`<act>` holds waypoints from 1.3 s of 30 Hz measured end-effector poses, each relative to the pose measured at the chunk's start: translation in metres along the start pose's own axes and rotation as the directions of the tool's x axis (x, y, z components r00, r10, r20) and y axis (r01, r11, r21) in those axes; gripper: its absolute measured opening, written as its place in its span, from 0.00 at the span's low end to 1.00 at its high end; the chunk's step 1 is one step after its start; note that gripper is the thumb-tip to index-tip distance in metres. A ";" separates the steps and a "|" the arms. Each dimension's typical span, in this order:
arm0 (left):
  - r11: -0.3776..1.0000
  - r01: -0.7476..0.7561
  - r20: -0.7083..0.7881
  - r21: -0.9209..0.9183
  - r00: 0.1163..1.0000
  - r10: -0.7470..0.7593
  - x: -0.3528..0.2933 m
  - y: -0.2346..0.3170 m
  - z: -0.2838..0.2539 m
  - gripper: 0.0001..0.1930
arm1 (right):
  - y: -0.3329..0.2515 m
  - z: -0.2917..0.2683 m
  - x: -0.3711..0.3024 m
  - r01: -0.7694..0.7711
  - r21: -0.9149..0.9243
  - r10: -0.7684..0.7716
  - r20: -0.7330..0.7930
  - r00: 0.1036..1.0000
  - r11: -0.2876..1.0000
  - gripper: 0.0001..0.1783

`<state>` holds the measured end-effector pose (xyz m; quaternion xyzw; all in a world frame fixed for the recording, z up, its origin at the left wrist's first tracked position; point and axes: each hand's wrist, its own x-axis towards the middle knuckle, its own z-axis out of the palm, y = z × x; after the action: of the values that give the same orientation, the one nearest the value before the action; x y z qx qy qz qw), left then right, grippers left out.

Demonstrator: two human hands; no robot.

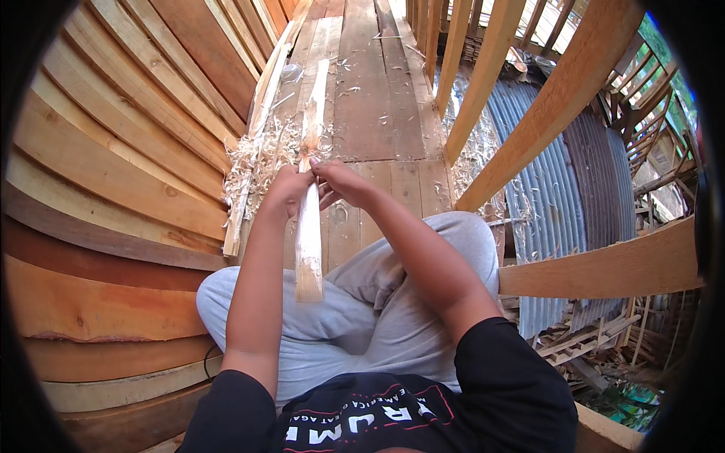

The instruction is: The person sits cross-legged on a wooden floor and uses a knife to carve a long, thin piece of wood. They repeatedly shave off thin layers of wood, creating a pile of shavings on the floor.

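A long, narrow strip of pale wood runs lengthwise in front of me, its near end over my crossed legs and its far end above the floorboards. My left hand grips its left edge about midway, with the fingers curled. From the other side my right hand is closed against the strip, thumb on top and fingers bent underneath. Both thumbs almost meet on its upper face. A rougher, browner patch shows on the wood just beyond them. Whether a small tool sits between the fingers cannot be made out.
Curly wood shavings are heaped beyond my left hand beside a long thin board. A plank wall rises on the left. Wooden railing posts stand on the right, with corrugated metal sheets lower down behind them. Plank flooring stretches ahead.
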<state>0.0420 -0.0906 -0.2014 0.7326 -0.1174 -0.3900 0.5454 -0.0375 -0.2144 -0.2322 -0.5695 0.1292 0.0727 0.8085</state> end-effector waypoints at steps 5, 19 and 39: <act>0.998 0.015 0.104 -0.058 0.995 -0.009 0.000 -0.020 -0.024 0.09 | 0.015 -0.001 0.010 0.010 -0.134 -0.009 0.006 1.000 0.991 0.28; 0.807 0.141 0.090 -0.574 0.990 -0.108 -0.036 -0.084 -0.039 0.17 | -0.043 0.105 -0.051 0.473 -0.776 -0.728 0.026 0.685 0.417 0.18; 0.872 0.153 0.157 -0.466 0.984 -0.089 -0.039 -0.074 -0.035 0.13 | -0.098 0.329 -0.173 0.818 0.391 -0.552 0.826 -0.111 0.421 0.17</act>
<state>0.0220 -0.0147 -0.2465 0.5551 -0.0071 -0.4873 0.6741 -0.1354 0.0659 0.0115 -0.5032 -0.6516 -0.0568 0.5648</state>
